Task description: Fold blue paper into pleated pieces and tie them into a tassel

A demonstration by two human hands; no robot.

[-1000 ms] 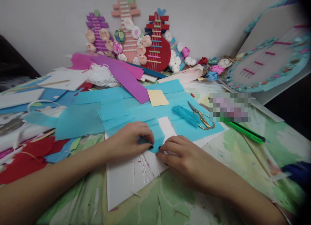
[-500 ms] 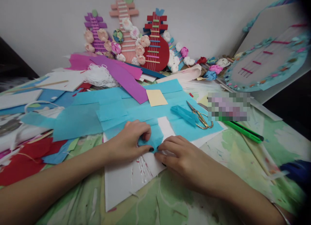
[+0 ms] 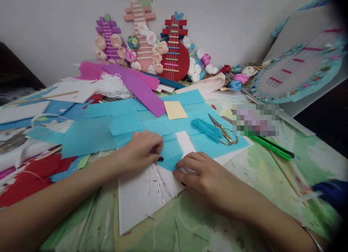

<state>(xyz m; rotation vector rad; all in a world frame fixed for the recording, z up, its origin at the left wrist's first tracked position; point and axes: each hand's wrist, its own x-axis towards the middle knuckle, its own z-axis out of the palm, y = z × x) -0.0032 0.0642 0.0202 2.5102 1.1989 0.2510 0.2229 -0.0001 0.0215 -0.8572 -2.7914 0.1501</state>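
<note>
Your left hand [image 3: 144, 148]: fingers curled, thumb low; cannot tell whether it grips. Right hand [image 3: 199, 174]: fingers bent, grip likewise unclear. Blue paper flap [image 3: 171, 161] lies between, just right of your left thumb, neither hand clearly nearer; long axis partly hidden.

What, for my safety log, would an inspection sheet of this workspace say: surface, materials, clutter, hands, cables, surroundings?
Surface: green-patterned tabletop, partly covered.
Materials: white board partly covered by blue paper; glossy streaks on bare board.
Clutter: scissors on blue paper; green tool, purple strip, white string nearby.
Hands: left hand curled over the blue paper, grip unclear; right hand by its near tip.
Cables: none identifiable.
Surroundings: instrument-shaped crafts against a pale wall.
</note>
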